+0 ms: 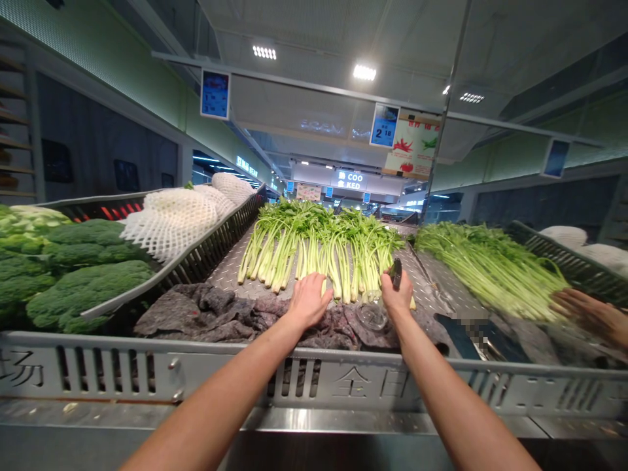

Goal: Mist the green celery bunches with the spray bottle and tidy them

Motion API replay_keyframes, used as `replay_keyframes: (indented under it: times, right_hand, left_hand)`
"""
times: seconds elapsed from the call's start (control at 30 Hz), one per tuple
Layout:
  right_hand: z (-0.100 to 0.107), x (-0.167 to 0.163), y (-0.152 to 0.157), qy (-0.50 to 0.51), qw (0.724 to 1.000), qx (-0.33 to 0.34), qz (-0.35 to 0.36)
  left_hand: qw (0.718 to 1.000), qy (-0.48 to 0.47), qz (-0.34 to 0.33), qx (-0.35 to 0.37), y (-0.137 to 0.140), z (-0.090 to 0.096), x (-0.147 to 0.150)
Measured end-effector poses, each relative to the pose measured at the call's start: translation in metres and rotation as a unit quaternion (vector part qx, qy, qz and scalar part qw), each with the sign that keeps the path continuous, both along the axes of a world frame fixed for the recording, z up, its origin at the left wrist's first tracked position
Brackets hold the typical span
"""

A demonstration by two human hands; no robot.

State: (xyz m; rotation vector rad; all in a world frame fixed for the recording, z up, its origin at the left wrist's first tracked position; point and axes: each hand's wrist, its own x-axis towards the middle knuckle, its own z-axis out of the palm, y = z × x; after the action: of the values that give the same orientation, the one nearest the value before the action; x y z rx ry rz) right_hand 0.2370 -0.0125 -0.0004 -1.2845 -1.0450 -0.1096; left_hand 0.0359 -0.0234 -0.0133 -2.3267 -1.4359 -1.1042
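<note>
Celery (279,255) lies in a row of stalks on a patterned metal shelf, leaves to the back and cut ends toward me. My left hand (310,299) is at the cut ends near the middle, with fingers and thumb closed around a pale stalk; the fingertips are partly hidden. My right hand (398,294) is closed at the right end of the row. A black nozzle-like part (396,273) sticks up from it, and a clear rounded plastic body (373,316) shows beside it. Together they look like a spray bottle. Crumpled grey cloth (210,317) lies under my wrists.
Broccoli (91,281) and produce in white foam nets (171,216) fill a black crate (216,252) on the left. A grey slotted rail (220,373) borders the front. On the right, a mirror (510,196) reflects the celery and a hand. Price signs (214,95) hang overhead.
</note>
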Motion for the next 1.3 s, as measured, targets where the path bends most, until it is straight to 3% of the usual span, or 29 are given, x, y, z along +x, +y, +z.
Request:
replay_keyframes:
  times: [0.57,0.93,1.3]
  right_hand:
    - [0.0031,-0.0035,-0.0034,-0.027,0.999,0.000,0.039]
    - [0.0036,-0.0037,-0.0031,0.002,0.998,-0.055,0.039]
    - [0.0049,-0.0058,-0.0058,0.024,0.998,0.039,0.051]
  left_hand:
    - [1.000,-0.001,-0.001,0.006,0.0006,0.0002,0.0015]
    - [1.000,0.007,0.003,0.007,-0.0007,0.0005,0.0024]
    - [1.000,0.014,0.008,0.011,-0.0004,-0.0002,0.0024]
